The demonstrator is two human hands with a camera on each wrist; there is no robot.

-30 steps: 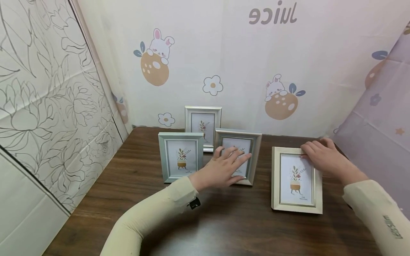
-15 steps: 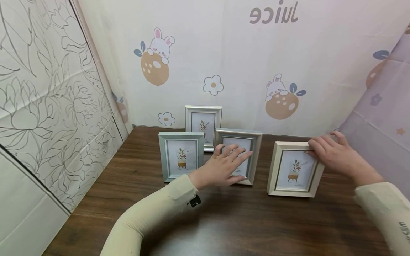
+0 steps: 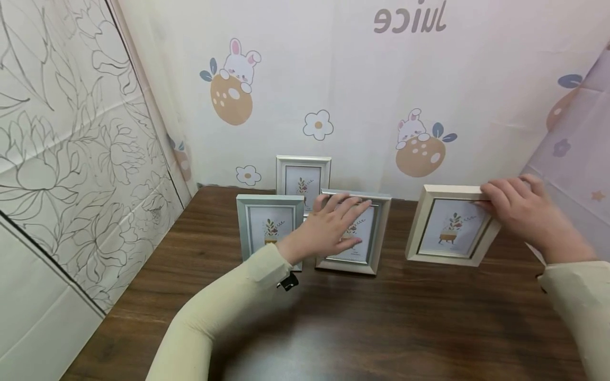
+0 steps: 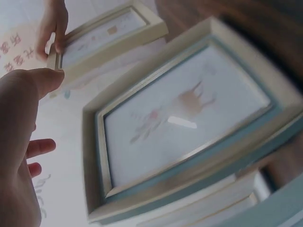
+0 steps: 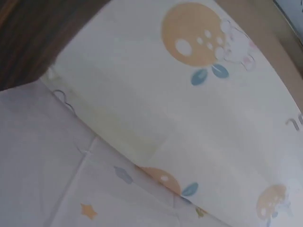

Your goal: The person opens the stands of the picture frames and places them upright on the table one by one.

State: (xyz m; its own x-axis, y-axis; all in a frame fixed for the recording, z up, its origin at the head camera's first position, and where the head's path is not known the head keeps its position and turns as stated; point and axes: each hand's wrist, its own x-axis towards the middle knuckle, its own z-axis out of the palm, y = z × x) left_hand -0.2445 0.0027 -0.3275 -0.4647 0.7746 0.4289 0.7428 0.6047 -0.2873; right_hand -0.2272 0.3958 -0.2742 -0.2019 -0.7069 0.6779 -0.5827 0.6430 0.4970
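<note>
A cream picture frame (image 3: pixel 450 227) with a potted-plant print tilts at the right, its upper right corner gripped by my right hand (image 3: pixel 521 211). Its lower edge shows over the tabletop. My left hand (image 3: pixel 329 227) is spread before a champagne picture frame (image 3: pixel 364 238), hiding part of its print. In the left wrist view, the left fingers stay apart from that frame, whose inner border is blue-grey. A pale green picture frame (image 3: pixel 257 222) stands left of it, partly covered by the left hand and sleeve. Behind these two rises a silver-white picture frame (image 3: pixel 297 180).
The dark wooden table (image 3: pixel 381 328) meets a printed curtain (image 3: pixel 352 95) at its back edge. A floral panel (image 3: pixel 71 159) borders the left side, and a lilac cloth (image 3: pixel 572 174) the right. The right wrist view shows mostly curtain.
My right hand has raised the cream frame, moving it back and slightly right while tilting it. My left hand has shifted slightly up over the champagne frame. The other frames stand where they were.
</note>
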